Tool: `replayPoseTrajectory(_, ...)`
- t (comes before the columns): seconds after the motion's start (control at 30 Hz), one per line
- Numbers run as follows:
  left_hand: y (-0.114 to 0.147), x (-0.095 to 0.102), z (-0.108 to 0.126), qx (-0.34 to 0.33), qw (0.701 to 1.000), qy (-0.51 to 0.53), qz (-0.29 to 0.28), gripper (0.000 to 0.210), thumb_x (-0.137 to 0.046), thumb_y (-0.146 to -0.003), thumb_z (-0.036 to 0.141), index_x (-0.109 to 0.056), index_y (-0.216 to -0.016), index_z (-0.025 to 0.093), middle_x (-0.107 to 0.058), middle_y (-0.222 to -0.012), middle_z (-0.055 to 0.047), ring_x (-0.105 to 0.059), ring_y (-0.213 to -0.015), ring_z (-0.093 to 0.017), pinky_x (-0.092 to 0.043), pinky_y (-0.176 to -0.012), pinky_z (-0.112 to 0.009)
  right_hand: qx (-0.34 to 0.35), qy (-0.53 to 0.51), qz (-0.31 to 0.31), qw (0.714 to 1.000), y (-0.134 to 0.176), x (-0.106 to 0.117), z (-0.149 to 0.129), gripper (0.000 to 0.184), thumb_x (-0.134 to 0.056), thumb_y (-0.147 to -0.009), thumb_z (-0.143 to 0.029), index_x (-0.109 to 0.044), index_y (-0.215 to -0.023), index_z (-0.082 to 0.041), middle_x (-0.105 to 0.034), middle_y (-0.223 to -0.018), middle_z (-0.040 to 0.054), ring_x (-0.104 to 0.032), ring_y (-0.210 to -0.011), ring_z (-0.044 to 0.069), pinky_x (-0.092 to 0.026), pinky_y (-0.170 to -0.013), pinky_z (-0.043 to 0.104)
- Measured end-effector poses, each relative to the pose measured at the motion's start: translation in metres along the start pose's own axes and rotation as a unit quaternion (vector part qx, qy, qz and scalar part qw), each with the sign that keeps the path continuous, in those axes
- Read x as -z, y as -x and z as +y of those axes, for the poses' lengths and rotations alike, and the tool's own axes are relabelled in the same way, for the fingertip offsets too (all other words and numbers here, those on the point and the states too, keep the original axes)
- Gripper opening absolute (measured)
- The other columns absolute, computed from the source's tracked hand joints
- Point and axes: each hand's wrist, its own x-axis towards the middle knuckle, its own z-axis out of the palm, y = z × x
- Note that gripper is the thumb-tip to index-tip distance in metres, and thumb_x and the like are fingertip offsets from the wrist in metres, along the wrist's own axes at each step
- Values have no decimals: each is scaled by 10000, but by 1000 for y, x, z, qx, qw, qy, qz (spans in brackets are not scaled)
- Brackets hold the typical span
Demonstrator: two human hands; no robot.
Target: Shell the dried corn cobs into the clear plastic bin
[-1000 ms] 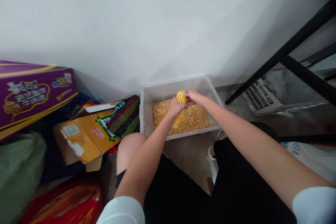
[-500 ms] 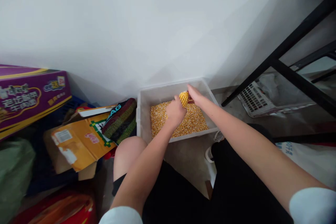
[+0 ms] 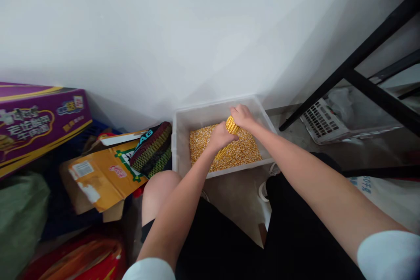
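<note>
An ear of corn [image 3: 232,125] with yellow kernels is held over a translucent plastic bin [image 3: 182,118]. My left hand [image 3: 222,136] is closed around it from the left, hiding part of its length. At the ear's upper end, my right hand [image 3: 242,116] has its fingers curled against it. Loose corn kernels [image 3: 244,148] cover the bottom of the bin beneath both hands. Below my left hand shows another yellow patch of corn [image 3: 222,152]; whether it belongs to the same ear I cannot tell.
Left of the bin lie a mesh bag [image 3: 152,151], an opened orange carton [image 3: 108,175] and a purple box [image 3: 42,122]. A black metal frame [image 3: 331,78] rises on the right, with a white plastic basket [image 3: 323,122] behind it. A white wall backs the bin.
My right hand has gone from stretched fingers beside the ear to curled fingers at its upper end. My left hand has turned slightly, its thumb now pointing right.
</note>
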Motion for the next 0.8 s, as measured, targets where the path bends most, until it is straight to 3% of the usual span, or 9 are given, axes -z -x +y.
replayPoseTrajectory(0.1, -5, 7, -4, -21, 996, 75, -42, 318, -654, -611, 333, -591, -859, 145, -582, -737, -6, -539, -632, -142, -400, -538, -252, 54, 57, 29, 996, 0, 5, -2, 421, -442, -898, -442, -614, -654, -145, -663, -796, 167, -593, -964, 305, -426, -828, 344)
replayPoseTrajectory(0.13, -5, 10, -5, -29, 995, 83, -51, 313, -652, -615, 328, -589, -861, 144, -585, -749, -6, -542, -642, -142, -407, -546, -252, 47, 36, 8, 998, -2, 8, -1, 427, -446, -899, -446, -598, -636, -146, -657, -732, 145, -621, -870, 280, -454, -768, 331)
replayPoseTrajectory(0.2, -6, 16, -5, -33, 997, 57, -50, 336, -667, -606, 332, -583, -875, 149, -604, -791, -15, -559, -675, -155, -422, -570, -259, -2, -43, -50, 998, -6, 15, 3, 414, -432, -914, -436, -580, -655, -149, -642, -645, 95, -633, -693, 216, -485, -642, 294)
replayPoseTrajectory(0.3, -3, 19, -5, -11, 997, -76, 11, 430, -689, -593, 361, -556, -951, 163, -635, -862, -54, -597, -752, -208, -446, -624, -294, -74, -79, -94, 990, -14, 29, 18, 352, -441, -925, -380, -569, -694, -148, -640, -621, 59, -604, -538, 152, -483, -530, 251)
replayPoseTrajectory(0.43, 1, 16, -2, 27, 969, -241, 48, 496, -655, -643, 359, -488, -1074, 179, -650, -897, -111, -628, -838, -274, -465, -700, -349, -66, 49, -73, 994, -25, 44, 38, 382, -480, -904, -400, -559, -626, -149, -650, -630, 81, -604, -521, 152, -466, -497, 235)
replayPoseTrajectory(0.57, 2, 14, 4, 50, 957, -283, 38, 474, -625, -689, 357, -447, -1096, 191, -652, -930, -117, -638, -860, -280, -477, -716, -351, -62, 75, -43, 994, -26, 47, 36, 283, -479, -905, -311, -585, -701, -146, -655, -648, 83, -609, -547, 161, -470, -512, 239)
replayPoseTrajectory(0.67, 3, 15, 9, 56, 954, -292, 46, 446, -608, -708, 334, -432, -1092, 191, -651, -922, -109, -641, -849, -276, -482, -710, -347, -78, 41, -15, 996, -18, 39, 20, 247, -471, -902, -321, -595, -776, -148, -641, -654, 71, -604, -554, 164, -477, -508, 249)
replayPoseTrajectory(0.73, 5, 14, 13, 60, 952, -294, 55, 429, -600, -719, 315, -425, -1088, 187, -646, -921, -108, -639, -847, -272, -482, -710, -345, -114, -28, 6, 993, -11, 27, 8, 344, -419, -914, -423, -595, -796, -152, -642, -695, 73, -610, -576, 160, -488, -517, 250)
replayPoseTrajectory(0.8, 7, 10, 17, 63, 951, -297, 64, 401, -586, -736, 290, -420, -1085, 181, -635, -933, -113, -635, -857, -264, -478, -724, -343, -164, -121, -27, 979, -6, 11, -3, 474, -337, -911, -544, -597, -856, -151, -645, -714, 76, -615, -583, 164, -503, -533, 268)
